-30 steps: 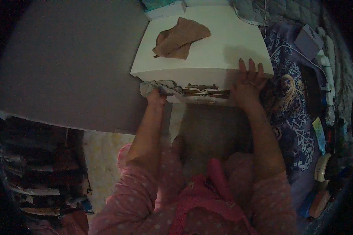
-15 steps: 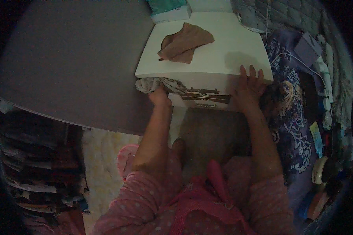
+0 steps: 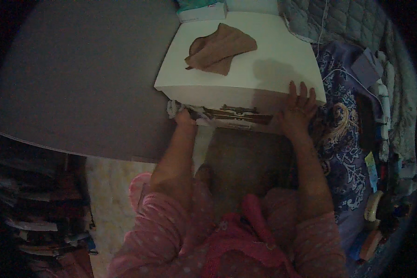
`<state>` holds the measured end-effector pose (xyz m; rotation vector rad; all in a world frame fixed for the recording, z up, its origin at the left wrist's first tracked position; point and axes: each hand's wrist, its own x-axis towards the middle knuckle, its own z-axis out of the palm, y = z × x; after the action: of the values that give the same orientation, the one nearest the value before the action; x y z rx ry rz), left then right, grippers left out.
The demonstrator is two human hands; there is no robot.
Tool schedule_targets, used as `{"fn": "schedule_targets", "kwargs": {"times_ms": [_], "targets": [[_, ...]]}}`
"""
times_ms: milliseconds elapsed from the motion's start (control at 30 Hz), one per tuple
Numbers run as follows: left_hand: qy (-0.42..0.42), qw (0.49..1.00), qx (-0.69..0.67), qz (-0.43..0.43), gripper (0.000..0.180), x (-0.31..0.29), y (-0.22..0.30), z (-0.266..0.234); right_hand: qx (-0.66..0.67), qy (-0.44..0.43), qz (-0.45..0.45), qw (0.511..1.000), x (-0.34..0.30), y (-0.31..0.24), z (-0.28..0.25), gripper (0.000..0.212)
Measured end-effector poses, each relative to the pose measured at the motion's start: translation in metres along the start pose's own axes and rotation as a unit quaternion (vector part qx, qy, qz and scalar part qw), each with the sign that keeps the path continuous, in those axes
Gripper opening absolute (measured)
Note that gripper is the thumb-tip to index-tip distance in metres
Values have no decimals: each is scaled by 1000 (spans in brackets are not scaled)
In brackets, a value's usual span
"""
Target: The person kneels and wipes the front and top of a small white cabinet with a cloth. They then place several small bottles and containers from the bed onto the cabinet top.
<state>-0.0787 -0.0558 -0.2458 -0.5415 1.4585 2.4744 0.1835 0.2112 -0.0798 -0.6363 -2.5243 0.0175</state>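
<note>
Fingers (image 3: 303, 91) splayed, right hand (image 3: 295, 116) touches white cabinet (image 3: 273, 41); left hand (image 3: 185, 117) meets grey cloth (image 3: 173, 109), grip unclear in shadow.

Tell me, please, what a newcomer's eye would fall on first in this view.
Probably the brown cloth, lying rumpled on top of the white cabinet. Next come the two bare hands at the cabinet's front: the left hand by a bunched grey cloth, the right hand spread over the right edge.

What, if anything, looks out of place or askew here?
The brown cloth lies rumpled and askew on the white cabinet, not squared to its edges. Below, the pale cloth at the left hand looks bunched up.
</note>
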Motion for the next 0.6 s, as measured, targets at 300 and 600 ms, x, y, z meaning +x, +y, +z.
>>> {"fn": "schedule_targets", "kwargs": {"times_ms": [300, 600], "targets": [[-46, 997, 58, 22, 30, -110, 96, 49, -22, 2, 10, 1000, 0, -1, 4, 87], [-56, 898, 94, 426, 29, -187, 156, 116, -32, 48, 15, 998, 4, 15, 27, 76]]}}
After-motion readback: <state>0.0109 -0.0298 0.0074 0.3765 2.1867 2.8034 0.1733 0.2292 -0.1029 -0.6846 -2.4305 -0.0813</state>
